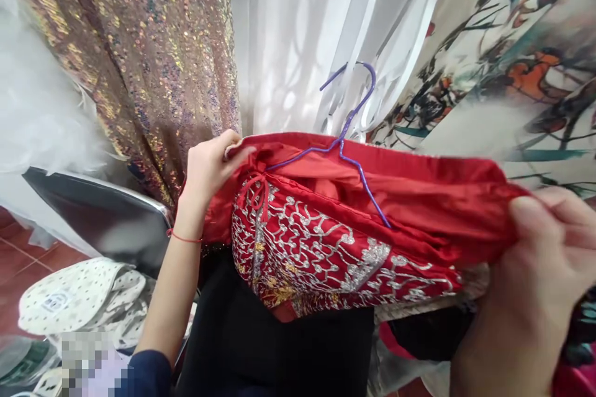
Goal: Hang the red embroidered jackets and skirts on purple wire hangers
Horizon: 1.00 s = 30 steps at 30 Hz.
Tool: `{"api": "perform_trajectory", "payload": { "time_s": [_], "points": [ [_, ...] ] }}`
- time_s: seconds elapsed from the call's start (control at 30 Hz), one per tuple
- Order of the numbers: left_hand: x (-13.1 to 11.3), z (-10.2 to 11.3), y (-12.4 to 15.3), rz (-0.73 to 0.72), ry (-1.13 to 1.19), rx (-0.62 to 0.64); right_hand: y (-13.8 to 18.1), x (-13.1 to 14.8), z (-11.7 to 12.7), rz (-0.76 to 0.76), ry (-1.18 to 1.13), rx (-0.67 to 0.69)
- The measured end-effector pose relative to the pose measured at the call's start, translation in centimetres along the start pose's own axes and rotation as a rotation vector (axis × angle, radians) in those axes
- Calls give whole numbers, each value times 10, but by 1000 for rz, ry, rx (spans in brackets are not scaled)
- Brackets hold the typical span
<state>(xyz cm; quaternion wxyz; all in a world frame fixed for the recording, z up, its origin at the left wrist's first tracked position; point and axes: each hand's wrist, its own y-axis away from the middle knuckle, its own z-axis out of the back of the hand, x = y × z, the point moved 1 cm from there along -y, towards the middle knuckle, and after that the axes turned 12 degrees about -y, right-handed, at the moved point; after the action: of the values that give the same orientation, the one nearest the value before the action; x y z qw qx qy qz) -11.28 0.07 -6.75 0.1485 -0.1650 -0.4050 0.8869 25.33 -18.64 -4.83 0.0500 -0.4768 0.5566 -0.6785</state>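
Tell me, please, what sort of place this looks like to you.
Possibly a dressing room or clothes shop: a red garment with silver embroidery, a purple hanger inside its opening, and sequined cloth hanging beside white cloth.

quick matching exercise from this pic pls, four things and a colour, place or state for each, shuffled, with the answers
1. garment
2. hanger
3. left hand
4. sequined fabric

A. purple
B. hanging at the picture's upper left
C. red with silver patterns
D. gripping the garment's edge

Pairs: 1-C, 2-A, 3-D, 4-B
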Motion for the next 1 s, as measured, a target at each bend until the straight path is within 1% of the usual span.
{"api": "perform_trajectory", "payload": {
  "time_s": [0.07,0.13,0.17,0.2,0.3,0.33,0.4,0.43,0.47,0.5,0.53,0.63,0.67,0.7,0.73,0.77,0.83,0.87,0.9,0.93,1.0],
  "points": [
    [5,-6,4,-20,32,155,9,8,8,1,201,229],
    [7,-12,9,20,70,262,19,9,14,-34,386,462],
    [8,-16,12,56,73,298,24,8,16,-38,461,526],
    [8,-19,16,95,63,321,28,6,17,-30,526,541],
    [7,-25,27,190,-44,355,38,0,15,54,704,445],
    [7,-26,33,195,-92,373,41,-2,13,91,761,403],
    [5,-24,47,145,-181,402,48,-8,11,166,861,342],
    [4,-22,55,105,-221,388,50,-11,10,202,902,326],
    [2,-17,64,65,-251,341,53,-15,10,237,935,314],
    [-1,-11,74,33,-272,262,55,-19,11,271,962,300],
    [-5,-5,83,15,-282,157,56,-23,12,300,986,290],
    [-21,16,103,16,-267,-216,58,-33,15,354,1038,242],
    [-28,21,107,22,-248,-300,58,-35,15,357,1051,231],
    [-36,24,109,26,-228,-332,57,-37,15,357,1061,220],
    [-44,25,109,21,-212,-303,57,-38,15,349,1065,216],
    [-52,25,109,0,-200,-217,56,-39,14,337,1065,214],
    [-69,19,107,-74,-181,0,55,-40,12,306,1055,215],
    [-76,17,106,-108,-158,59,54,-40,11,282,1048,218],
    [-82,15,104,-132,-110,57,54,-40,10,256,1042,221],
    [-89,15,103,-144,-40,4,54,-40,8,229,1031,232],
    [-101,17,96,-188,122,-168,54,-40,6,175,992,253]
  ]
}}
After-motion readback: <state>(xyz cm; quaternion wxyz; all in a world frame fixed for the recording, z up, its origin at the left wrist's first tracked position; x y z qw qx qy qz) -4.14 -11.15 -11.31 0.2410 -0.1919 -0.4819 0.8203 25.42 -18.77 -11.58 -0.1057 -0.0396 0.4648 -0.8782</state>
